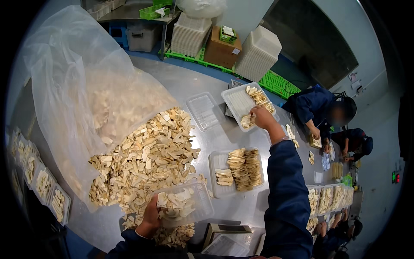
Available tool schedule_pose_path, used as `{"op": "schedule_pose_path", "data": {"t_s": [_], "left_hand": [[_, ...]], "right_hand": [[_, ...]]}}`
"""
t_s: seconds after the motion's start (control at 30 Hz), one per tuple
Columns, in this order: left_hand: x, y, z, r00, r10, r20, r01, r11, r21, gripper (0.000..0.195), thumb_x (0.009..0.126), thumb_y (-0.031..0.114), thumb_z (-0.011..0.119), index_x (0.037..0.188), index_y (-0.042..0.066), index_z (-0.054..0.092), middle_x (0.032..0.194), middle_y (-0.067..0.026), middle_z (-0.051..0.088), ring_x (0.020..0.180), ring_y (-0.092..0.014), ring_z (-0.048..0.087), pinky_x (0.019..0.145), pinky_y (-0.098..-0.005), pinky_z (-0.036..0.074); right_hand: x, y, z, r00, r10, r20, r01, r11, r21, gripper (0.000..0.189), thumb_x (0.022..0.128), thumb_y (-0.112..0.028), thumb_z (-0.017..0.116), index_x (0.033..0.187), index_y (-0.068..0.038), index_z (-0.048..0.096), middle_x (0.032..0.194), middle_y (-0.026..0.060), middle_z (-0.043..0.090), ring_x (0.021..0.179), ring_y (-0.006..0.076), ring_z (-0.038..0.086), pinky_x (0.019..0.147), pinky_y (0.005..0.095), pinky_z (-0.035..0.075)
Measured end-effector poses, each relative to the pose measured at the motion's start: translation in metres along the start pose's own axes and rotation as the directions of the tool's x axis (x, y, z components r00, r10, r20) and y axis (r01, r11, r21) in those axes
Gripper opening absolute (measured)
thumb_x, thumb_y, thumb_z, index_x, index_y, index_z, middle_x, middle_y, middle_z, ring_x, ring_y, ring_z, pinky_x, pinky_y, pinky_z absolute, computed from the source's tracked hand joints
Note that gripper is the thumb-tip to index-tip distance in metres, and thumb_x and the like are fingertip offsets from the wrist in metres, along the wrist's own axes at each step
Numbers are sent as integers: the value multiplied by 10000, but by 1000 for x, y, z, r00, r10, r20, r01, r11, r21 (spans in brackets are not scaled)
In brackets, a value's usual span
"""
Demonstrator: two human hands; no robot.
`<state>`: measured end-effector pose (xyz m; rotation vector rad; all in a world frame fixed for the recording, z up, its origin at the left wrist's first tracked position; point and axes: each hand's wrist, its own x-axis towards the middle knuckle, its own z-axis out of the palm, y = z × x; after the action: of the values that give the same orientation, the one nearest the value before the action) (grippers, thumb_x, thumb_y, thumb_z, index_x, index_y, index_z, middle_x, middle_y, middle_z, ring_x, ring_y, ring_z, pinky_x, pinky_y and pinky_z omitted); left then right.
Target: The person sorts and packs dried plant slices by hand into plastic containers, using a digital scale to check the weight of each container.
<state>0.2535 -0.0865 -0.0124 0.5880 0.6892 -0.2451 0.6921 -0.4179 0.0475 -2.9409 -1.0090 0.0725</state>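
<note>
My left hand [151, 217] grips the left end of a clear plastic tray [203, 203] that holds loose pale dried slices, perhaps mushroom. My right hand [262, 117] reaches into a ribbed white tray [233, 100], its fingers at a small group of slices [247, 121]; whether they pinch one cannot be told. More slices [257, 96] stand in a row along that tray's far side. Between my arms lies another clear tray [220, 192] with neatly stacked rows of slices [236, 165]. A large heap of slices [145, 158] spills from a big translucent plastic bag [106, 81].
An empty clear tray [203, 111] lies on the steel table [158, 69]. A scale [212, 228] stands at the near edge. Filled trays line the left [45, 181] and right [326, 197]. Several people in dark clothes work at the right. Stacked white trays [258, 53] stand beyond the table.
</note>
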Motion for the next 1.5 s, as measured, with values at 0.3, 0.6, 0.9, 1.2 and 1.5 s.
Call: {"op": "schedule_pose_path", "data": {"t_s": [0.3, 0.6, 0.9, 1.2, 1.5], "left_hand": [[1, -7, -4, 1000, -28, -8, 28, 999, -46, 496, 1004, 377, 348, 1245, -20, 523, 1176, -148, 623, 1046, -253, 626, 920, -349, 497], [3, -8, 0, 997, -50, -65, 46, 997, -61, 498, 1006, 376, 352, 1255, -26, 512, 1178, -154, 620, 1047, -254, 624, 921, -354, 498], [-8, -4, -1, 917, 335, 217, -395, 681, 616, 468, 1039, 329, 262, 1319, 19, 473, 1236, -94, 583, 1134, -191, 560, 972, -326, 452], [14, 3, -3, 995, 65, -71, -62, 997, 37, 473, 996, 393, 391, 1234, 11, 538, 1163, -102, 609, 1047, -206, 598, 923, -342, 481], [17, -4, -9, 996, 2, -87, -2, 1000, 2, 529, 982, 422, 376, 1292, 15, 511, 1260, -115, 588, 1134, -237, 589, 979, -363, 469]], "right_hand": [[-16, -21, -18, 989, -76, 127, 64, 994, 93, 576, 666, -108, 641, 1233, -42, 565, 1125, 208, 616, 1061, 397, 548, 961, 405, 435], [-9, -15, -15, 995, -56, 79, 44, 989, 142, 572, 717, -159, 667, 1263, -46, 542, 1081, 217, 633, 1032, 394, 566, 934, 416, 450], [1, -3, 4, 994, -52, 99, 45, 996, 78, 580, 738, -116, 704, 1295, -86, 544, 1115, 177, 618, 1067, 346, 561, 935, 405, 440], [-13, -12, -10, 996, -77, -39, 79, 996, 50, 521, 738, -4, 643, 1248, -80, 568, 995, 159, 635, 964, 323, 597, 870, 391, 474], [-9, -10, -1, 995, -99, -23, 101, 987, 125, 516, 731, -88, 657, 1238, -53, 572, 1085, 173, 646, 1015, 358, 568, 918, 393, 449]]}}
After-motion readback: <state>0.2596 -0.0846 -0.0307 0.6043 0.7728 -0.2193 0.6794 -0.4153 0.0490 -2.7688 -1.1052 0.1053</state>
